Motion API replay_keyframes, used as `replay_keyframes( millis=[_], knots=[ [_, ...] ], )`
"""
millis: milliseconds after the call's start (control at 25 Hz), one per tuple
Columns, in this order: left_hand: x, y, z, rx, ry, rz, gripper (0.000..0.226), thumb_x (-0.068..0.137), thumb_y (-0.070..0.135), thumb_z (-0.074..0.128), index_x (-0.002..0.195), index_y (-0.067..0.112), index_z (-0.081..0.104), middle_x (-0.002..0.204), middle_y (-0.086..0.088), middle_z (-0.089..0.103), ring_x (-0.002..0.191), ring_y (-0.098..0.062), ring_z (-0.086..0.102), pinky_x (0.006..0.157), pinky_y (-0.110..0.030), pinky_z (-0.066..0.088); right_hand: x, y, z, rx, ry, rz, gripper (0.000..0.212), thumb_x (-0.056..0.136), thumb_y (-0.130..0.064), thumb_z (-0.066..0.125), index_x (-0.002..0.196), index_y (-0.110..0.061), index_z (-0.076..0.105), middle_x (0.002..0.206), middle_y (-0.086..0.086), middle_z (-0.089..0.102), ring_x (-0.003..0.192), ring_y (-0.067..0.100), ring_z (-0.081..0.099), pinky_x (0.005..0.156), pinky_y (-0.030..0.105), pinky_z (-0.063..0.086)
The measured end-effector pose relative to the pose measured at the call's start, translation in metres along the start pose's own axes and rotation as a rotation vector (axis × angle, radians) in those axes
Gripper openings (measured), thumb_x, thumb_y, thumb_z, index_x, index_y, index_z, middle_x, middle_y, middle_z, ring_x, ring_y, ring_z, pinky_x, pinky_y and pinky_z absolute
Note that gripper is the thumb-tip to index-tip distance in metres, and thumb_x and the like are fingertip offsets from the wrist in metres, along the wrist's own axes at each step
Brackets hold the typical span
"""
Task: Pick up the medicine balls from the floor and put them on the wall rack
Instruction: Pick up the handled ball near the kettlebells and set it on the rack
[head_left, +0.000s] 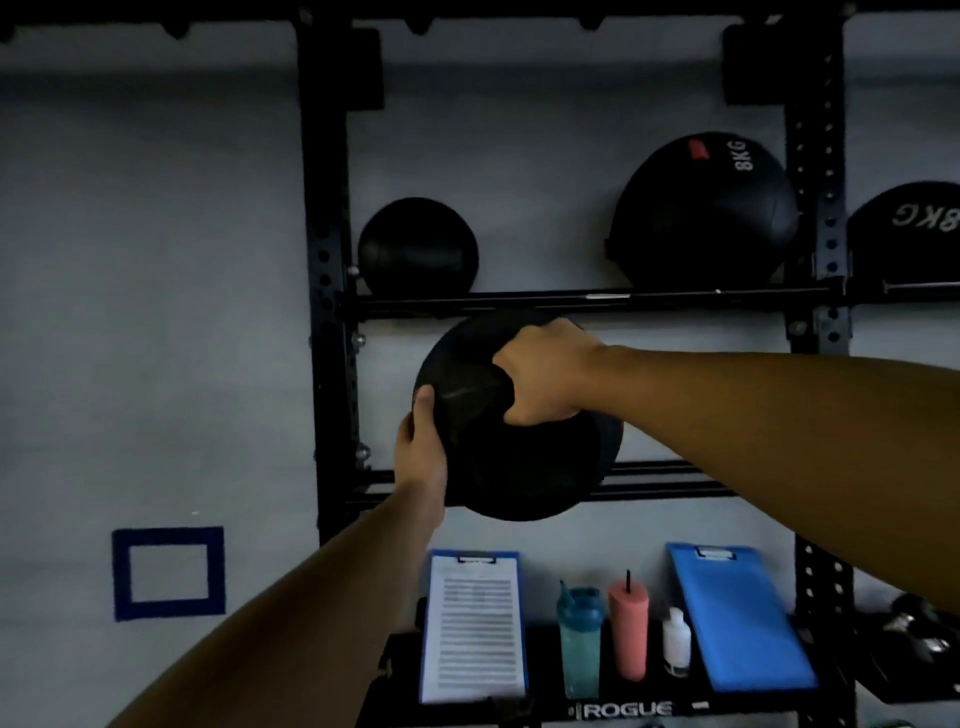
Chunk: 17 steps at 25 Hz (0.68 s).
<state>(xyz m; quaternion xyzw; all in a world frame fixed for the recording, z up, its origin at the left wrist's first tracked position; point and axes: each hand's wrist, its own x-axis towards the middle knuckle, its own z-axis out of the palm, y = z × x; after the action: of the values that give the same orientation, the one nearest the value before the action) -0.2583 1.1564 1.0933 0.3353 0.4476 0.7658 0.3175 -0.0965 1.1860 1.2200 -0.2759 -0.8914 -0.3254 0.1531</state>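
Head view, centre of frame: black medicine ball (519, 467) gripped in both hands, off the floor, in front of the wall rack (327, 260), between upper rail (571, 302) and lower rails (670, 479). Right hand (545, 371) on top, fingers curled into the ball's skin. Left hand (423, 452) at lower left, thumb flat on the near face, other fingers hidden behind. Lower rails just behind the ball's lower half; seating judged a short push forward and down. Upper tier: small ball (418, 247) left, 8KG ball (704, 213) right.
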Motion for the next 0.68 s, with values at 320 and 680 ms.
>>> replay_keyframes(
  millis=[320,680],
  knots=[
    [0.173,-0.044,-0.051,0.242,0.051,0.097,0.074,0.097,0.069,0.053,0.161,0.035,0.039,0.16,-0.012,0.049,0.144,-0.039,0.049,0.12,-0.057,0.04,0.148,0.01,0.143,0.18,-0.103,0.051,0.029,0.074,-0.058,0.059,0.077,-0.031,0.049,0.076,-0.008,0.055,0.071,0.015,0.058,0.068,0.035,0.052],
    [0.314,-0.064,-0.089,0.845,-0.222,0.582,0.101,0.081,0.076,0.06,0.166,0.038,0.022,0.173,0.0,0.024,0.158,-0.024,0.025,0.126,-0.048,0.03,0.301,0.025,0.238,0.456,-0.078,0.233,0.017,0.085,-0.036,0.065,0.077,-0.031,0.05,0.092,0.003,0.062,0.076,0.02,0.06,0.06,0.032,0.049]
  ],
)
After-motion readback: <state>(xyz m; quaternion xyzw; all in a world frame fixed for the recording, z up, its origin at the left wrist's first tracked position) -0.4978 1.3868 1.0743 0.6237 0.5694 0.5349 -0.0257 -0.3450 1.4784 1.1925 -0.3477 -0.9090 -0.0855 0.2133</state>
